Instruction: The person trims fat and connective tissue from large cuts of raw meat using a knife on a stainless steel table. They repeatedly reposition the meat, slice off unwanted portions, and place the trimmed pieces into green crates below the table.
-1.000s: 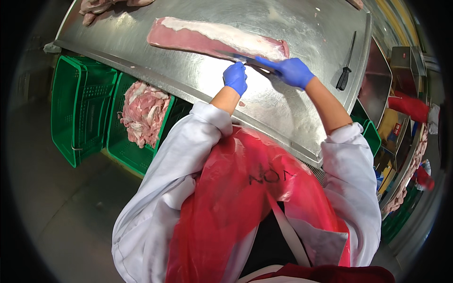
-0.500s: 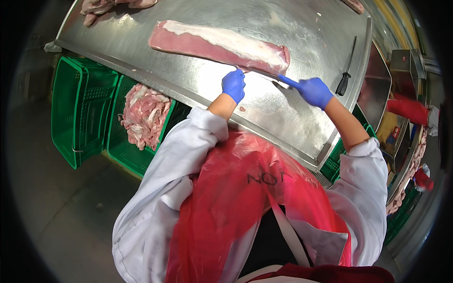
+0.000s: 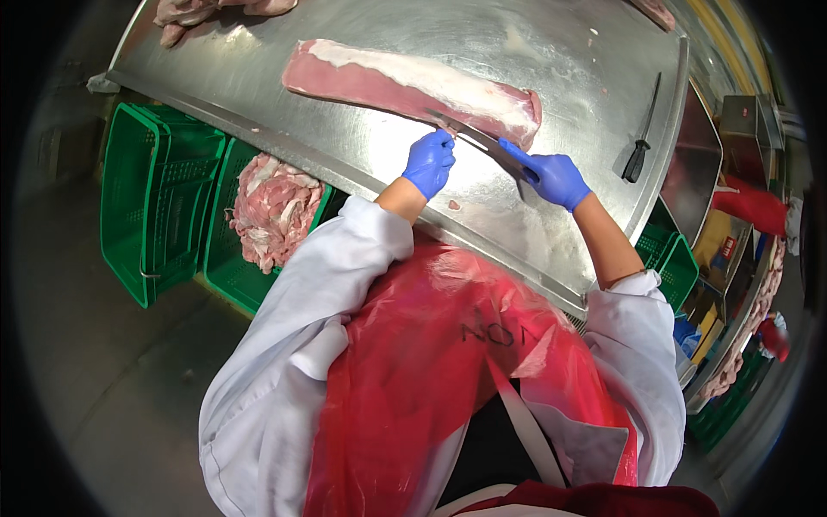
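A long pork loin, pink with a white fat strip along its top, lies on the steel table in front of me. My left hand, in a blue glove, is closed at the loin's near edge, pinching a small piece of meat there. In my blue-gloved right hand is a knife, its forefinger stretched along the tool. The blade points left, its tip against the loin's near side just above my left fingers. A small meat scrap lies below the blade.
Green crates stand left below the steel table's edge, one holding meat trimmings. A black-handled tool with a thin dark shaft rests on the table at right. More meat sits at the far left.
My right hand has moved left with the knife, and the blade now reaches past my left fingers to the loin's side. My left hand keeps its pinch at the near edge.
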Demonstrator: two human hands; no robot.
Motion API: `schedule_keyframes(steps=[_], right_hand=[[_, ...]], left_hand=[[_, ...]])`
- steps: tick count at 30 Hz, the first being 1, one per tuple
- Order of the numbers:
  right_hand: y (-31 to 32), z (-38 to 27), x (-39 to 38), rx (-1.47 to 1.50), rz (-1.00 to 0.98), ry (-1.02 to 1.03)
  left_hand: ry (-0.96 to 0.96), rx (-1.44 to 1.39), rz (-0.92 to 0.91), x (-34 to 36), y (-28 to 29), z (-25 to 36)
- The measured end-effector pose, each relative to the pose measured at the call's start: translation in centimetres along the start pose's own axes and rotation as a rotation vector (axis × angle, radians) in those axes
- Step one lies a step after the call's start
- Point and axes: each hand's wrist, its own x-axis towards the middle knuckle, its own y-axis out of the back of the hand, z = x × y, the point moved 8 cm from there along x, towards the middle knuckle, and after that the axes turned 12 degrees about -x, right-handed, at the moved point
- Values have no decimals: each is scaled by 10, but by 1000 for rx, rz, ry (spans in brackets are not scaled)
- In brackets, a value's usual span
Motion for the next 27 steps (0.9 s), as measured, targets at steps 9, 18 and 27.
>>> schedule_keyframes(steps=[9, 18, 27], right_hand=[[7, -44, 55, 239, 215, -40], [-42, -60, 92, 723, 214, -61], [-17, -32, 28, 949, 362, -512]], left_hand=[[65, -100, -93, -17, -30, 0], [-595, 535, -529, -64, -91, 18], [-341, 473, 125, -64, -20, 87]])
